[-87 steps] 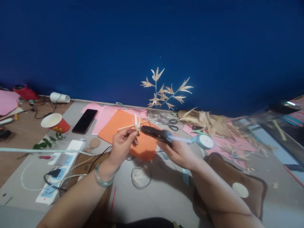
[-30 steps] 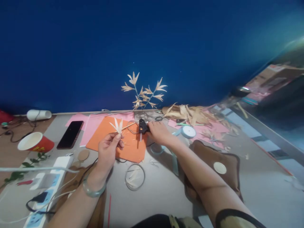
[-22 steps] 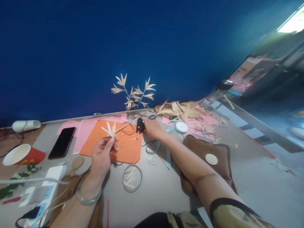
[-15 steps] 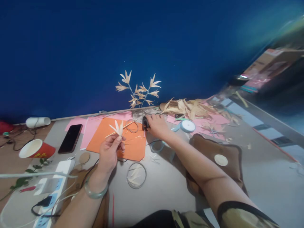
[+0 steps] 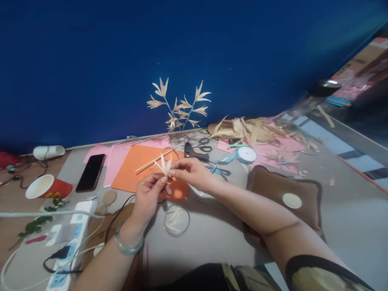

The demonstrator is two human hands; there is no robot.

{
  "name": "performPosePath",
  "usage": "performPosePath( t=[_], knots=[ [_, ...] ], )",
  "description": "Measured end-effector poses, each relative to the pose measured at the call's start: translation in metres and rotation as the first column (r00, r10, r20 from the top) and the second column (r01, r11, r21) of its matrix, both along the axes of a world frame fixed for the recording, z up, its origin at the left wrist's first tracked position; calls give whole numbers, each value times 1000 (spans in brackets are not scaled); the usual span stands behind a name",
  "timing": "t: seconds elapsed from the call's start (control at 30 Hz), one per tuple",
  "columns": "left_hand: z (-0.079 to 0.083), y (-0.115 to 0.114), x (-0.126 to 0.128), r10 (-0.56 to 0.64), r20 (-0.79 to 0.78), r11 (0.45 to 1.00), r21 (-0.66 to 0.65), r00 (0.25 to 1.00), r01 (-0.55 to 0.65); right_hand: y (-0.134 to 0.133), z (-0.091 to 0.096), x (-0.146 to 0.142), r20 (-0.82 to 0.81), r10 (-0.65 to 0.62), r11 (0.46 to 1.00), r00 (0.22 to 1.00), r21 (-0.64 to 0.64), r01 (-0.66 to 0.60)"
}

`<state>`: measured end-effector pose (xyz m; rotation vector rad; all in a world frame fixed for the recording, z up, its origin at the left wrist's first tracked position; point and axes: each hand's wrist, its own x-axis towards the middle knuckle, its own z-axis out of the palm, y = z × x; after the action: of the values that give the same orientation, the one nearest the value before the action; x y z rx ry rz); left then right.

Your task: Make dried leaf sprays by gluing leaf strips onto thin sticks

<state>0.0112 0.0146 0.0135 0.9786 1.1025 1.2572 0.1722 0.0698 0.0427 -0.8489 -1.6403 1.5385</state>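
Note:
In the head view, my left hand (image 5: 150, 196) pinches the base of a small pale flower (image 5: 165, 166) made of dried husk petals, held upright over the orange sheet (image 5: 127, 169). Fingers of my right hand (image 5: 192, 171) close on the flower's right side, so both hands meet at it. Beyond the right hand lies a black hot glue gun (image 5: 195, 152), with black-handled scissors (image 5: 204, 144) behind it. A thin wooden stick (image 5: 150, 162) rests on the orange sheet. A clear ring-shaped lid or dish (image 5: 176, 220) with pale petals sits just below my hands.
A branch of husk flowers (image 5: 182, 107) stands against the blue wall. Dried husks (image 5: 248, 129), a ribbon roll (image 5: 246, 154) and a brown cushion-like pouch (image 5: 273, 188) lie right. Leftward are a phone (image 5: 91, 173), red paper cup (image 5: 57, 190) and a power strip (image 5: 68, 250) with cables.
My right hand has let go of the glue gun and moved left and nearer to the flower in my left hand. The view has shifted slightly.

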Motion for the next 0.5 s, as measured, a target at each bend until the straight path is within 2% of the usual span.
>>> performPosePath(
  t=[0.17, 0.3, 0.5],
  knots=[
    [0, 0, 2, 11, 6, 1000, 4, 1000, -11, 0, -2, -1, -17, -29, 999, 999, -29, 28],
    [-1, 0, 3, 15, 22, 1000, 9, 1000, -15, -1, -2, -1, -24, -12, 1000, 1000, -14, 12],
    [-2, -2, 4, 36, 31, 999, 10, 999, -36, -3, -1, -1, -11, -53, 999, 999, 1, 53]
  ],
)
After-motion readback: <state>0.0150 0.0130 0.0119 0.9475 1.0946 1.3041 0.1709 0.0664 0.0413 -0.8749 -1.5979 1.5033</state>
